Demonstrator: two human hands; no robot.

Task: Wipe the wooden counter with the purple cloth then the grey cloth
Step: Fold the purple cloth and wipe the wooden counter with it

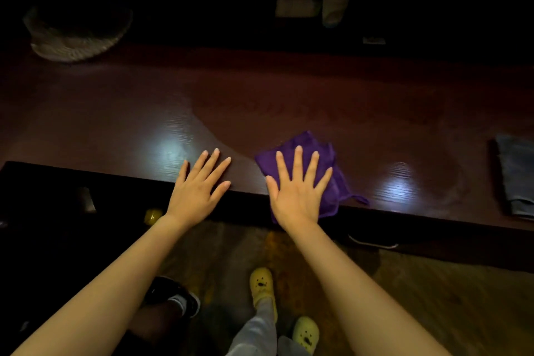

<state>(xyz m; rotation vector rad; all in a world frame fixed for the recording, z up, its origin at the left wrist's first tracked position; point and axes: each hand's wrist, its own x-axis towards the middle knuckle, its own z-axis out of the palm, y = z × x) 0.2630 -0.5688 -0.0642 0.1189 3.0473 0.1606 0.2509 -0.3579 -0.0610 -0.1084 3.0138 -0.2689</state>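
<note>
Both bare forearms are extending forward side by side. The left hand (199, 189) is lying flat, palm down, fingers spread and slightly angled rightward. The right hand (299, 192) is pressing flat, palm down, fingers splayed and pointing ahead.

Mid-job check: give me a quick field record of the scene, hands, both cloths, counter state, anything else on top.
right hand: flat, fingers spread, pressing on purple cloth
left hand: flat on bare counter, holding nothing
purple cloth: folded, at the near edge, a corner hanging over
grey cloth: folded, far right, untouched
counter: dark wood; duller patch around and right of the purple cloth looks damp
basket: back left
stage: purple wipe under way, grey not begun
</note>
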